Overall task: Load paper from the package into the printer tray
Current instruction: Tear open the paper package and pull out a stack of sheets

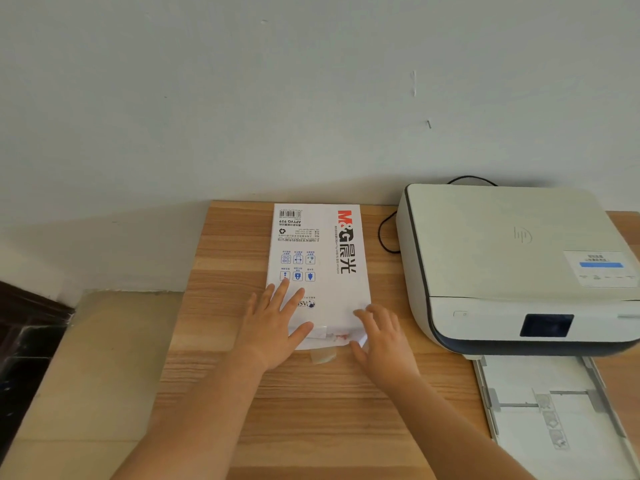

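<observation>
A white paper package [322, 258] with red and black lettering lies flat on the wooden table [221, 271], its long side running away from me. My left hand [273, 323] rests flat on its near left corner with fingers spread. My right hand [381, 336] is at the package's near right corner, fingers curled over the wrapper's torn end flap. A white printer [512, 265] stands to the right. Its paper tray [554, 407] is pulled out toward me and holds no paper.
A black cable [384, 237] loops on the table between the package and the printer. A pale wall rises right behind the table. To the left stands a lower beige surface [97, 368], with dark furniture [24, 341] beyond it.
</observation>
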`<state>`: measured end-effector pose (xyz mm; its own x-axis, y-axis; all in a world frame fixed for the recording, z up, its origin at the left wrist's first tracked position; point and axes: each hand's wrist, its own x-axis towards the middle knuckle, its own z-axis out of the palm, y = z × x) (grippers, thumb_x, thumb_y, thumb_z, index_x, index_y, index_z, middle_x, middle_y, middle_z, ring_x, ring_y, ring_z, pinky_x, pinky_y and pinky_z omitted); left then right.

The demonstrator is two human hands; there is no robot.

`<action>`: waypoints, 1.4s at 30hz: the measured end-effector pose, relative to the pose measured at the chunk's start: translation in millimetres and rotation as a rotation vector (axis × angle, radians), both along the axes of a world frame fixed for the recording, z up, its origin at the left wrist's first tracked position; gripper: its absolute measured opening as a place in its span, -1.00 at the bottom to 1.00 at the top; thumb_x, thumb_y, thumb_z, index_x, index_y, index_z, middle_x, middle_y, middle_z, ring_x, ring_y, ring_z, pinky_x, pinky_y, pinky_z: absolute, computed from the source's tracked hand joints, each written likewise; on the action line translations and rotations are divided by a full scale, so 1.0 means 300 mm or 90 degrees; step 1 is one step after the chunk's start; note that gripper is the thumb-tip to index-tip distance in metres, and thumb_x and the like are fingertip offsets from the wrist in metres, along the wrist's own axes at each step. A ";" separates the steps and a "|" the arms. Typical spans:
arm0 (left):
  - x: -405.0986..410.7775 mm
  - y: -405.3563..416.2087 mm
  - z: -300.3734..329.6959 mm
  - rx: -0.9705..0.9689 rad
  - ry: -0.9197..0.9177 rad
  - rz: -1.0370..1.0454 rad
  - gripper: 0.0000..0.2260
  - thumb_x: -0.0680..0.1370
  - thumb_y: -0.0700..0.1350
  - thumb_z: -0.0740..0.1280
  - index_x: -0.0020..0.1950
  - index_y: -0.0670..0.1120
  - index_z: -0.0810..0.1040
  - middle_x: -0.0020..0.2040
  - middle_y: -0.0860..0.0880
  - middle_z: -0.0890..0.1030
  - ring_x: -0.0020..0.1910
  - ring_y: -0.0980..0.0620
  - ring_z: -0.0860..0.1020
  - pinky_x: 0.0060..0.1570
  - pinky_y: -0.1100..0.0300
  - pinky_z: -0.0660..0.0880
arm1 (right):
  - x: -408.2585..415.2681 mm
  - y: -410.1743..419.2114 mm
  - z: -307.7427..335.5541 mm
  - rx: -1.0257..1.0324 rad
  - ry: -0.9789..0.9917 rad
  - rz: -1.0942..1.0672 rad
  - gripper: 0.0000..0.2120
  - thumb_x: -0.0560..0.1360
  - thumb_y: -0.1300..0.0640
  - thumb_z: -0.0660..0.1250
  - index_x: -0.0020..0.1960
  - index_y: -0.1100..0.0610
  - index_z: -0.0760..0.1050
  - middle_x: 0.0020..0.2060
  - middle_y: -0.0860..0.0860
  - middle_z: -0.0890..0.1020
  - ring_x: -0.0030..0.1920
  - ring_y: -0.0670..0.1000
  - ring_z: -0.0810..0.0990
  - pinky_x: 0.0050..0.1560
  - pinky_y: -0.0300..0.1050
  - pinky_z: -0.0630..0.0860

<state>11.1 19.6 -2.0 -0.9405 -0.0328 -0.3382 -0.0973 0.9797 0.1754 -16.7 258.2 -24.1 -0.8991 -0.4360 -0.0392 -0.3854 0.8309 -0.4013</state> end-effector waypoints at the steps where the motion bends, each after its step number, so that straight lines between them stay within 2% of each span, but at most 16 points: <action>1: 0.000 0.002 0.000 -0.001 -0.001 0.001 -0.30 0.41 0.42 -0.27 0.52 0.21 -0.20 0.56 0.07 -0.26 0.53 0.00 -0.23 0.49 -0.09 -0.19 | -0.007 0.011 -0.004 0.014 -0.008 -0.010 -0.45 0.45 -0.03 0.38 0.39 0.03 0.32 0.35 0.05 0.36 0.34 0.10 0.32 0.32 0.03 0.39; 6: 0.000 0.005 -0.009 -0.013 -0.001 0.001 -0.26 0.38 0.43 -0.33 0.53 0.20 -0.18 0.57 0.06 -0.24 0.54 -0.01 -0.20 0.48 -0.13 -0.19 | -0.023 0.031 -0.039 0.029 -0.061 -0.038 -0.36 0.45 -0.14 0.36 0.43 0.00 0.23 0.41 0.05 0.26 0.42 0.13 0.22 0.33 0.13 0.38; 9: 0.000 0.001 -0.018 -0.023 -0.004 0.001 -0.29 0.42 0.44 -0.27 0.53 0.19 -0.17 0.57 0.05 -0.24 0.54 -0.02 -0.20 0.48 -0.15 -0.18 | -0.025 0.031 -0.051 0.039 -0.087 -0.035 -0.33 0.45 -0.15 0.34 0.47 -0.03 0.16 0.45 0.05 0.20 0.47 0.14 0.15 0.38 0.14 0.33; 17: -0.004 0.002 -0.018 -0.037 -0.002 -0.006 -0.35 0.48 0.39 -0.20 0.53 0.18 -0.17 0.57 0.04 -0.24 0.54 -0.03 -0.21 0.47 -0.15 -0.21 | -0.016 0.053 -0.064 0.067 -0.112 -0.050 -0.27 0.47 0.00 0.35 0.52 -0.03 0.05 0.50 0.05 0.14 0.51 0.14 0.07 0.45 0.13 0.19; 22: -0.017 0.021 -0.032 -0.047 0.003 -0.019 -0.36 0.51 0.38 -0.17 0.53 0.18 -0.18 0.57 0.03 -0.24 0.53 -0.03 -0.22 0.47 -0.14 -0.22 | -0.009 0.086 -0.059 0.085 -0.129 -0.059 -0.28 0.50 0.02 0.32 0.52 -0.07 -0.02 0.52 0.03 0.07 0.53 0.14 0.00 0.46 0.16 0.15; 27: -0.035 0.049 -0.049 -0.036 0.002 -0.031 -0.35 0.52 0.38 -0.07 0.53 0.18 -0.18 0.57 0.04 -0.25 0.53 -0.01 -0.23 0.46 -0.13 -0.26 | -0.006 0.091 -0.062 0.063 -0.141 -0.063 -0.28 0.48 0.08 0.33 0.50 -0.07 0.01 0.51 0.03 0.11 0.51 0.15 0.04 0.46 0.20 0.19; 30: -0.039 0.062 -0.063 -0.039 0.006 -0.045 -0.33 0.51 0.38 -0.02 0.53 0.18 -0.16 0.57 0.03 -0.23 0.53 -0.02 -0.23 0.46 -0.16 -0.25 | 0.003 0.099 -0.064 0.033 -0.152 -0.088 -0.31 0.48 0.12 0.31 0.49 -0.08 0.03 0.50 0.04 0.13 0.50 0.14 0.09 0.45 0.16 0.21; 37: -0.036 0.070 -0.092 -0.035 0.011 -0.078 -0.26 0.47 0.38 0.11 0.53 0.16 -0.12 0.57 0.02 -0.21 0.53 -0.05 -0.24 0.46 -0.19 -0.25 | 0.006 0.113 -0.062 -0.027 -0.189 -0.135 -0.30 0.49 0.08 0.33 0.51 -0.09 0.05 0.52 0.02 0.12 0.50 0.11 0.13 0.45 0.10 0.20; 42: -0.052 0.081 -0.106 -0.062 0.028 -0.125 -0.21 0.45 0.35 0.20 0.54 0.15 -0.13 0.56 0.00 -0.28 0.52 -0.07 -0.30 0.44 -0.21 -0.31 | 0.010 0.118 -0.064 -0.034 -0.209 -0.147 -0.30 0.51 0.02 0.32 0.52 -0.14 0.01 0.53 0.00 0.11 0.51 0.10 0.11 0.45 0.10 0.20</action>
